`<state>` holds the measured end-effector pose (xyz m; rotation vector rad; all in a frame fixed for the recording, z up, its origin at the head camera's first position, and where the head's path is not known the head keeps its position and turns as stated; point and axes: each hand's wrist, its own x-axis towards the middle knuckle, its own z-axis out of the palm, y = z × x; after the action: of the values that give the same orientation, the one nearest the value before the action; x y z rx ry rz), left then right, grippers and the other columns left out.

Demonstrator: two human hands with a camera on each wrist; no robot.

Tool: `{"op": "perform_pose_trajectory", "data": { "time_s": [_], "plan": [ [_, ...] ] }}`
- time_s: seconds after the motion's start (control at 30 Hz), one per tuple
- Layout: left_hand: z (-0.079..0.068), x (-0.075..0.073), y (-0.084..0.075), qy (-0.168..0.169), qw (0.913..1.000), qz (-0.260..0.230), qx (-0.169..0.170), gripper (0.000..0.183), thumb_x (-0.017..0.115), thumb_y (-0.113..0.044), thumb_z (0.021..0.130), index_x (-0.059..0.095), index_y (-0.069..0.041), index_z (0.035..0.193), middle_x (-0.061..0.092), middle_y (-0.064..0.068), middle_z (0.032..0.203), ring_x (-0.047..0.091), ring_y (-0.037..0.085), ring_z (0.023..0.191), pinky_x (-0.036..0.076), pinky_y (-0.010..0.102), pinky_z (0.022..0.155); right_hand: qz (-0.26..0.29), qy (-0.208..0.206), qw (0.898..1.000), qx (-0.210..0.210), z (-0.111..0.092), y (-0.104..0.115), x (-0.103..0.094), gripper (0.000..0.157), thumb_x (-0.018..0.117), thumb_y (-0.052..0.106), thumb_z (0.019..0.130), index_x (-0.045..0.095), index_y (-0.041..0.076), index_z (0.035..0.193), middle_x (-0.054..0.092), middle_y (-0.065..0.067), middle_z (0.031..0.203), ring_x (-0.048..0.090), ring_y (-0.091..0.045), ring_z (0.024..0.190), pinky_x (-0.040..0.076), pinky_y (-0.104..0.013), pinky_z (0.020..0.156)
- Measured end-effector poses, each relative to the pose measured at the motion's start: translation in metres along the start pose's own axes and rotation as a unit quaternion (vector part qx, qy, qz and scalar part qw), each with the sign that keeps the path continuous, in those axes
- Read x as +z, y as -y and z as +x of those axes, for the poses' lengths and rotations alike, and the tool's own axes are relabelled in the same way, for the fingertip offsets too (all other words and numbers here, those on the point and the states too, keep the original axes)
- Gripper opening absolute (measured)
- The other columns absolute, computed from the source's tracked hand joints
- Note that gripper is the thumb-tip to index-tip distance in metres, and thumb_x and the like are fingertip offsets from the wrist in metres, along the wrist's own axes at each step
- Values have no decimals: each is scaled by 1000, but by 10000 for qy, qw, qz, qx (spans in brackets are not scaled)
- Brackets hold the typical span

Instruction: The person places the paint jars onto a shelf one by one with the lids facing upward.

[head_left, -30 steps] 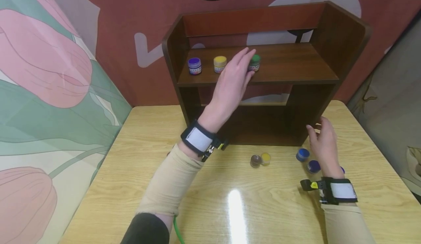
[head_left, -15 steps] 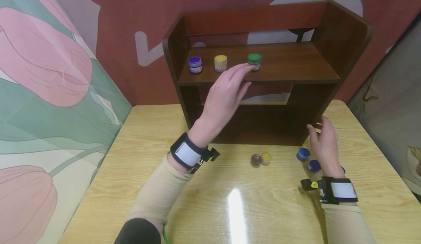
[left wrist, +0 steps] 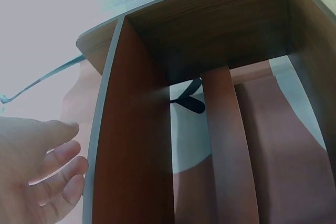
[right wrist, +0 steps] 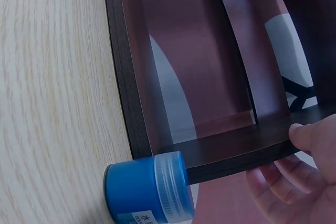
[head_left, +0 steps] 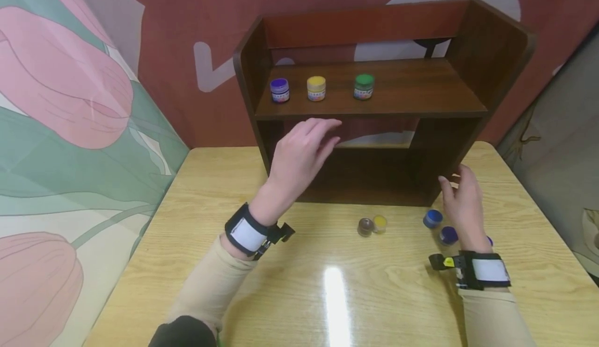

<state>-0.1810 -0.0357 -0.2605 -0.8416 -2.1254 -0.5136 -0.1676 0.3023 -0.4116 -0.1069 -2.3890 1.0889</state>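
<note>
Only the right wrist view shows the right hand (head_left: 464,204) pinching the shelf's (head_left: 412,89) right side panel at its front edge, thumb and fingers on opposite faces; it also shows the blue jar's (head_left: 432,219) ridged lid and white label. The left hand (head_left: 299,154) is empty, fingers loosely bent, thumb apart, below the upper board's front edge; whether it touches is hard to tell. The shelf stands by the back edge of a pale wooden desk (head_left: 383,284), before a red-brown backdrop (head_left: 178,113). It is dark brown, its upper board carrying purple (head_left: 280,91), yellow (head_left: 316,89) and green (head_left: 363,87) jars from the left end to mid-board.
</note>
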Motion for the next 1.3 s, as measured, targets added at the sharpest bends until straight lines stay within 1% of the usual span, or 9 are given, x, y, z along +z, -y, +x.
{"op": "perform_pose_trajectory", "data": {
  "time_s": [0.17, 0.4, 0.57, 0.77, 0.93, 1.07, 1.13, 1.17, 1.3],
  "plan": [
    [-19, -6, 12, 31, 9997, 84, -247, 23, 68, -26, 91, 73, -11, 109, 75, 2, 97, 68, 16, 83, 56, 29, 67, 4, 8, 10000, 18, 0, -1, 1, 46, 47, 22, 102, 42, -5, 139, 51, -30, 130, 52, -45, 116, 48, -63, 90],
    [-45, -18, 33, 269, 9961, 302, -787, 22, 70, -28, 89, 73, -12, 105, 73, 2, 89, 63, 16, 72, 51, 28, 58, -2, -61, 10000, -6, 1, -3, 2, 45, 48, 20, 101, 43, -5, 138, 52, -29, 129, 53, -45, 115, 48, -63, 89],
    [-66, -28, 49, 666, 9896, 439, -1193, 22, 72, -28, 87, 72, -13, 102, 73, 3, 86, 63, 18, 69, 49, 31, 54, 11, -77, 10000, 22, 1, 0, 1, 45, 48, 20, 101, 43, -6, 137, 53, -30, 128, 53, -45, 115, 47, -63, 90],
    [-93, -33, 70, 1305, 9748, 585, -1714, 23, 75, -26, 84, 72, -11, 101, 73, 5, 91, 63, 21, 73, 52, 36, 56, -9, -82, 10000, 49, 1, 1, 2, 44, 48, 21, 101, 44, -6, 137, 53, -29, 128, 53, -44, 116, 48, -62, 90],
    [-111, -33, 88, 1918, 9553, 701, -2138, 27, 76, -26, 83, 72, -9, 104, 73, 8, 96, 64, 23, 73, 52, 39, 56, -6, -71, 9999, 92, 1, 0, 2, 45, 48, 21, 101, 43, -5, 138, 53, -29, 129, 53, -45, 116, 47, -62, 91],
    [-122, -31, 98, 2461, 9361, 766, -2394, 33, 77, -25, 81, 71, -6, 108, 74, 12, 99, 67, 28, 80, 54, 42, 60, -22, -29, 9999, 133, 2, -1, 2, 46, 48, 22, 101, 43, -4, 138, 52, -29, 130, 53, -45, 117, 47, -62, 92],
    [-126, -28, 102, 2805, 9218, 820, -2549, 37, 77, -26, 81, 70, -6, 112, 73, 13, 103, 67, 29, 82, 55, 42, 62, -34, -14, 9999, 121, 2, -1, 2, 46, 48, 22, 101, 43, -4, 138, 52, -29, 130, 52, -45, 117, 48, -62, 91],
    [-128, -26, 104, 2997, 9126, 864, -2644, 39, 77, -27, 82, 69, -7, 114, 73, 13, 105, 67, 29, 84, 55, 42, 63, -46, -10, 9999, 115, 2, -1, 2, 46, 48, 22, 101, 43, -4, 138, 52, -29, 130, 53, -44, 117, 48, -62, 91],
    [-136, -16, 110, 3739, 8702, 944, -3066, 45, 74, -32, 83, 65, -10, 123, 69, 13, 114, 63, 26, 84, 53, 38, 60, -56, -32, 9999, 83, 2, -1, 2, 45, 48, 21, 101, 43, -5, 138, 53, -29, 129, 53, -44, 116, 48, -62, 91]
  ]
}}
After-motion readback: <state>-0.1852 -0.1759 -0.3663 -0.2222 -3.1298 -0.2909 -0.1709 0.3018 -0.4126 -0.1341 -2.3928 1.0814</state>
